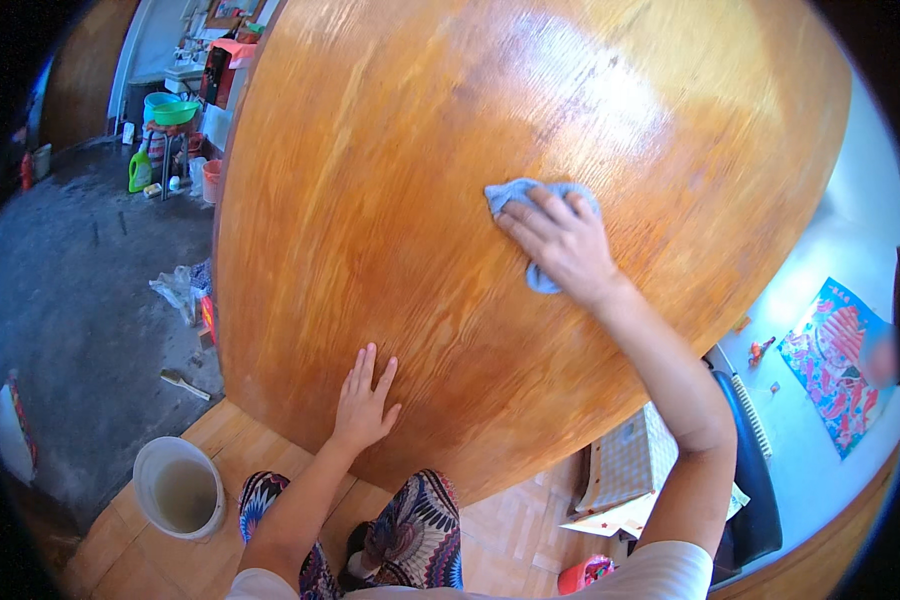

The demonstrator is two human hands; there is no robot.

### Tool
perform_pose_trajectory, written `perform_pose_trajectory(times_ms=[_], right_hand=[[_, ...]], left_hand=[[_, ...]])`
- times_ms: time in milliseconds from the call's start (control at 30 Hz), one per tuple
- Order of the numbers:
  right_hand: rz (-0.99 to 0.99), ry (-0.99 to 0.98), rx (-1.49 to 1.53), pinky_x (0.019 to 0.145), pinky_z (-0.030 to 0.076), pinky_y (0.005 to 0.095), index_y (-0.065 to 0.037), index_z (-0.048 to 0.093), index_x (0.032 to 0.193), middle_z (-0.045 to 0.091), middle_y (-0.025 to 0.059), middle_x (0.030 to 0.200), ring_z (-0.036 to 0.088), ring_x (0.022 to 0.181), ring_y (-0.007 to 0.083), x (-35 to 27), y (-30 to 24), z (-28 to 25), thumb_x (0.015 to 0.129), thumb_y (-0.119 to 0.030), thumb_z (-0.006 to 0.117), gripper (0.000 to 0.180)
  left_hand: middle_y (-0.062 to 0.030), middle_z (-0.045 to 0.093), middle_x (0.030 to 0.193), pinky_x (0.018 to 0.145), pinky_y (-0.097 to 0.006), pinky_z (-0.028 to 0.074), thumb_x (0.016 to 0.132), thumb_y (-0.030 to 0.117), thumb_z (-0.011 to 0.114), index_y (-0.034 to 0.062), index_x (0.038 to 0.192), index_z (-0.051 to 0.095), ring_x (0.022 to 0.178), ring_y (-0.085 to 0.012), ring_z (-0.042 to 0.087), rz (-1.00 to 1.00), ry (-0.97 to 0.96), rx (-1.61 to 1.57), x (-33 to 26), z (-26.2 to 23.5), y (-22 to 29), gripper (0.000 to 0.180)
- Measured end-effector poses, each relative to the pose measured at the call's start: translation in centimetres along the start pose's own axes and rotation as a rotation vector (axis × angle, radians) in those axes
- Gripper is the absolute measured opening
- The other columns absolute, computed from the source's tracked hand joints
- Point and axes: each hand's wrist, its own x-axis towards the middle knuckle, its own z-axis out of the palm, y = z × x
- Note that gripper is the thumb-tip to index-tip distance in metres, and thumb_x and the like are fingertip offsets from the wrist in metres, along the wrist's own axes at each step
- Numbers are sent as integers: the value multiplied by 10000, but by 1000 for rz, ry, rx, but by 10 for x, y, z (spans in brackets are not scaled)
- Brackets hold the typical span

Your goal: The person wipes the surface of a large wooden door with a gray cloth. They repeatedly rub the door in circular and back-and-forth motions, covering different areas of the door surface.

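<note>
A large wooden tabletop (370,240) with an orange-brown, glossy grain fills most of the head view. On its right half, my right hand (560,240) presses down on a light blue-grey cloth (543,278), fingers bent over it. Cloth edges stick out past my fingertips and below my palm. My left hand (365,405) lies flat near the tabletop's near edge, fingers spread, with nothing in it. The wood around and above the cloth has a wet-looking shine.
A white bucket of cloudy water (182,490) stands on the floor to my left. A brush (184,384) lies beyond it. Far left, a green basin (174,112) rests on a stool near a green bottle (139,170). At right are a checkered box (620,462) and black chair (745,480).
</note>
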Motion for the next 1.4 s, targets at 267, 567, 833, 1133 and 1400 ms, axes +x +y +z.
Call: perform_pose_trajectory(times_ms=[267, 567, 833, 1133, 1400], right_hand=[[437, 268, -354, 900, 463, 420, -221, 712, 1254, 738, -48, 1235, 632, 1166, 219, 33, 103, -15, 866, -53, 707, 423], [4, 74, -6, 923, 504, 401, -266, 699, 1212, 730, -6, 1244, 629, 1199, 254, 3, 42, 6, 825, -181, 730, 398], [599, 340, -155, 851, 539, 470, -233, 611, 1373, 738, 93, 1126, 666, 1077, 323, 52, 152, -14, 951, -218, 668, 427], [-18, -62, 122, 999, 528, 450, -279, 580, 1421, 608, -21, 1434, 553, 1300, 257, -5, -20, 22, 917, -140, 646, 527], [580, 374, -255, 1108, 446, 489, -240, 655, 1372, 695, 75, 1332, 597, 1263, 386, 21, 190, -21, 1004, -227, 633, 369]], left_hand=[[-269, 59, 1698, 1189, -576, 296, 874, 270, 745, 156, 1642, 250, 1562, -461, 128, -7, -33, 39, -1, 0, -1, 920], [-279, 84, 1691, 1189, -566, 301, 863, 268, 756, 147, 1634, 275, 1554, -465, 158, -9, -24, 16, -4, 1, 0, 917], [-298, 97, 1680, 1183, -566, 308, 854, 266, 767, 138, 1630, 279, 1539, -495, 173, 38, 1, 8, 0, 6, -1, 925], [-267, 97, 1692, 1181, -568, 312, 868, 268, 755, 135, 1621, 299, 1542, -482, 178, 9, -21, 2, -10, 7, 3, 891], [-253, 126, 1692, 1172, -579, 320, 875, 255, 740, 129, 1601, 350, 1548, -460, 179, 14, -43, 22, -10, 3, 3, 834]])
